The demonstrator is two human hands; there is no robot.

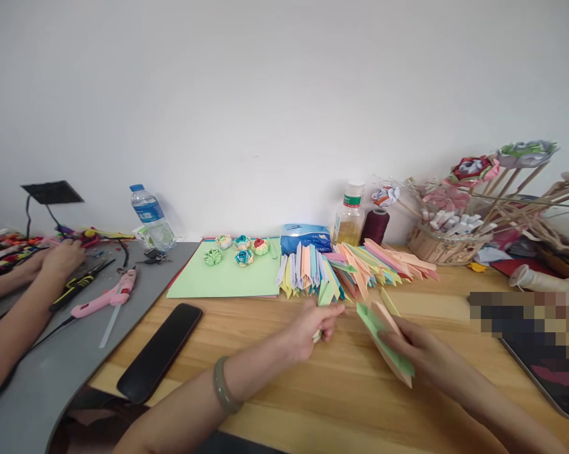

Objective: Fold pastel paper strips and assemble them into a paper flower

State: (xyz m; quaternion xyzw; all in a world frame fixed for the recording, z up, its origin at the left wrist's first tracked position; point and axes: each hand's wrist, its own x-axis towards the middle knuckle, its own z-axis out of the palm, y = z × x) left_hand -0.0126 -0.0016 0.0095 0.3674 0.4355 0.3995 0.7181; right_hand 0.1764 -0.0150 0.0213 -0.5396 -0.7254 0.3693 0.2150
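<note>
My left hand [313,328], with a green bangle on its wrist, is closed around a narrow folded piece of pale green paper [325,296]. To the right, my right hand [410,343] grips folded green and peach paper strips [383,343], held at a slant above the wooden table [275,391]. Just beyond both hands lies a long row of folded paper pieces [308,268] in white, yellow, peach, green and blue. Several small paper flowers [243,257] sit on a light green sheet [209,284] behind and left of my left hand.
A black phone [160,353] lies left of my arm. On the grey table, a pink glue gun [105,299] is near another person's hands [64,258]. Bottles [152,217], a thread spool [375,227] and a flower basket [448,243] stand behind; a tablet [540,353] is right.
</note>
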